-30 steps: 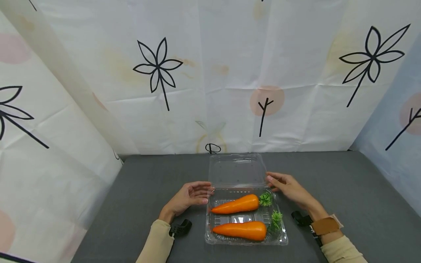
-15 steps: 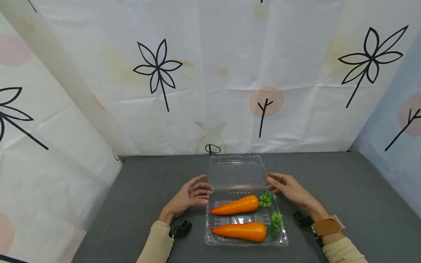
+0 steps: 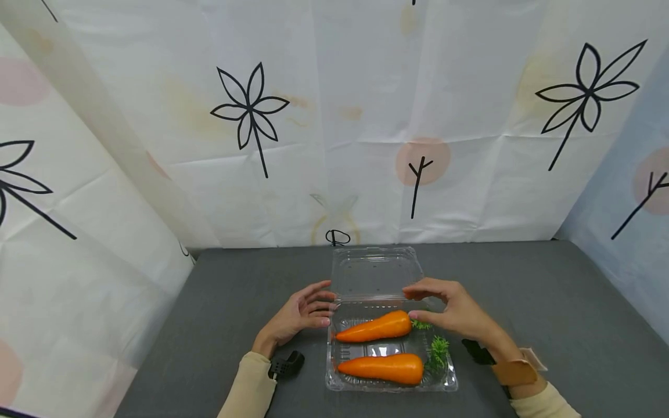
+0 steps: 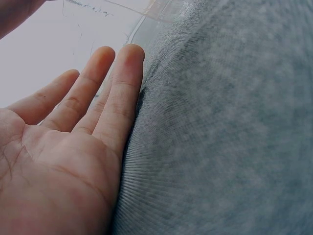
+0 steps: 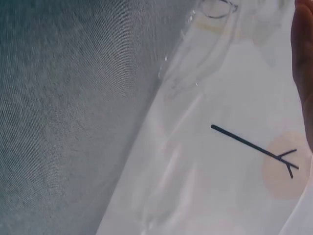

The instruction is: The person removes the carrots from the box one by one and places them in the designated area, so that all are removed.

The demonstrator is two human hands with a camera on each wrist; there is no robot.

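We see the left hand [image 3: 299,313], fingers extended and holding nothing, beside the left edge of the clear container [image 3: 387,388]. The right hand [image 3: 452,305], thumb and fingers spread apart, is over its far right corner, at the green top [image 3: 421,325] of the far carrot [image 3: 377,328]; we cannot tell whether it touches. The near carrot [image 3: 385,368] lies along the near edge.

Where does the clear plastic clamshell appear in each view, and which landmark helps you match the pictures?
Head: low, just right of centre; the clamshell lies open, with the left hand at its left side.
Left wrist: only part, at the top edge, beyond the fingertips.
Right wrist: only a faint transparent edge, near the top, slightly right of centre.
Shared landmark: the gray tabletop, visible in all three.
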